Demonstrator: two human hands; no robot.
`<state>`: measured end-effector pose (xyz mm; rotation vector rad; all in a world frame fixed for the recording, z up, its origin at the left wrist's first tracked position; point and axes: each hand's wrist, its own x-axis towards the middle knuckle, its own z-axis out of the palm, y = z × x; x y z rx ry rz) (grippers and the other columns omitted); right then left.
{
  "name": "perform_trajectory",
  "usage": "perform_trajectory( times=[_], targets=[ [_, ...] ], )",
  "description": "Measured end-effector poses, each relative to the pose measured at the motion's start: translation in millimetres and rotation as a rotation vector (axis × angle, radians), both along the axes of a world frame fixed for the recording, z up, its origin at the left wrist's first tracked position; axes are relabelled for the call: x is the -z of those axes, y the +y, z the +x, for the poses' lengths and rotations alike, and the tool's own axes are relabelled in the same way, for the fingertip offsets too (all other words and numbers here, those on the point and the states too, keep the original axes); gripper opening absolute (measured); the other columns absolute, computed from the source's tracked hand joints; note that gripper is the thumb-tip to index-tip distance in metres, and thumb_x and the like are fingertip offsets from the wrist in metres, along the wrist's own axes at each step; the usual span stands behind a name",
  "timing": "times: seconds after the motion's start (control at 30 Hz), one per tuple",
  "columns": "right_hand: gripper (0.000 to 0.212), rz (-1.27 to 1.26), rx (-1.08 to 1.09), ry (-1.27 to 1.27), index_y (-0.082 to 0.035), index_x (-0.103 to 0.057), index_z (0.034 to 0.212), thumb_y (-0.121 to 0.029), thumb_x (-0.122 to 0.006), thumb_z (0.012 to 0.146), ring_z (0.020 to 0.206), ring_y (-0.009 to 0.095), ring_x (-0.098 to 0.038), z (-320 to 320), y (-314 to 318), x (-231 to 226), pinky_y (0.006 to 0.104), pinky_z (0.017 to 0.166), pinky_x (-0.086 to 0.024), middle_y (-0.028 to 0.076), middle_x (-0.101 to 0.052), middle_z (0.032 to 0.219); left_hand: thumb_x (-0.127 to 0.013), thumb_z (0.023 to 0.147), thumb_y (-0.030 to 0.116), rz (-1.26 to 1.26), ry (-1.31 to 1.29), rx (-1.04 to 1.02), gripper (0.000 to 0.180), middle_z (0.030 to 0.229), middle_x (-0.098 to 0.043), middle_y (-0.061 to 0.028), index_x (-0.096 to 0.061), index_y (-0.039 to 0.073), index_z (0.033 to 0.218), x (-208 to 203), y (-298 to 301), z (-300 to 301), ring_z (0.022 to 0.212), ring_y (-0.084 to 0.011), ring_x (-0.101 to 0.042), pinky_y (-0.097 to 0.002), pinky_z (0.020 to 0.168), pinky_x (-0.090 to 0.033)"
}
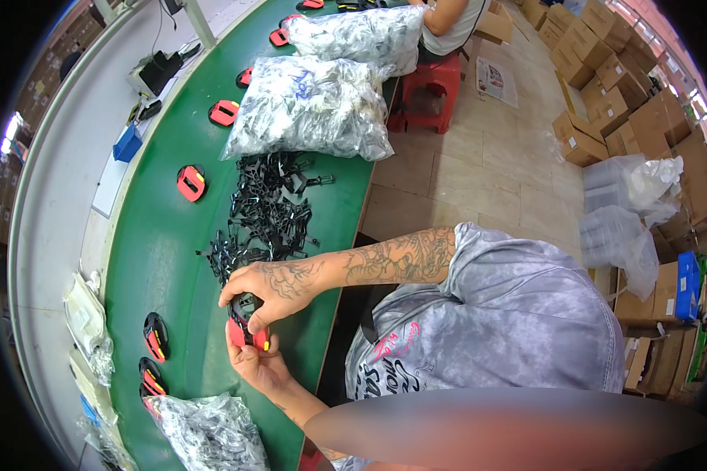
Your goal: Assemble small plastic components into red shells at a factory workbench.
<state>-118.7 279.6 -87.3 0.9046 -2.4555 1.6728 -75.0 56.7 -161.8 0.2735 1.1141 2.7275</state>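
Observation:
Both my hands hold one red and black plastic part (242,335) with a small yellow tab, above the green tabletop. My right hand (265,292), on the tattooed arm, grips its black upper portion from above, thumb pressed on it. From below, my left hand (259,367) has its fingers closed around the red end. My fingers hide much of the part. Just beyond my right hand lies a tangled heap of black plastic pieces (271,208). Similar red and black round parts (155,337) with yellow tabs rest on the table's far side.
Large clear bags of wrapped pieces (310,110) stand on the green table (161,251); another bag (208,436) lies nearer the bottom. A co-worker (452,23) sits by a red stool (428,94). Cardboard boxes (597,47) are stacked on the right, beside plastic bags (620,243).

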Motion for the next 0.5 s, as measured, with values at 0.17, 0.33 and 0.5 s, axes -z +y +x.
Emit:
perform_trajectory(
  times=[0.17,0.33,0.5],
  targets=[
    [0.061,-0.131,0.027,0.053,0.004,-0.060,0.131,-0.026,-0.080,0.081,0.110,0.034,-0.067,14,-3,4,0.0397,0.097,-0.054,0.022,-0.066,0.122,-0.069,0.098,0.012,-0.035,-0.035,0.020,0.066,0.133,-0.060,-0.0178,-0.035,-0.001,0.153,-7,-2,-4,0.108,-0.0266,-0.071,-0.0369,0.080,-0.068],
    [0.039,-0.312,0.267,-0.104,0.002,-0.067,0.113,-0.022,-0.075,0.084,0.089,0.031,-0.073,24,-23,23,0.0396,0.081,-0.058,0.019,-0.073,0.100,-0.078,0.090,0.009,-0.205,-0.013,-0.060,0.074,0.132,-0.058,-0.0163,-0.038,0.000,0.150,-4,14,4,0.108,-0.0266,-0.069,-0.0396,0.089,-0.064],
    [0.036,-0.399,0.222,-0.126,0.003,-0.066,0.111,-0.020,-0.074,0.084,0.092,0.029,-0.072,25,-24,21,0.0402,0.082,-0.057,0.018,-0.072,0.101,-0.085,0.074,0.003,-0.795,0.286,-0.239,0.084,0.132,-0.056,-0.0127,-0.043,0.000,0.147,-32,24,23,0.119,-0.0271,-0.059,-0.0395,0.101,-0.052]
  ],
)
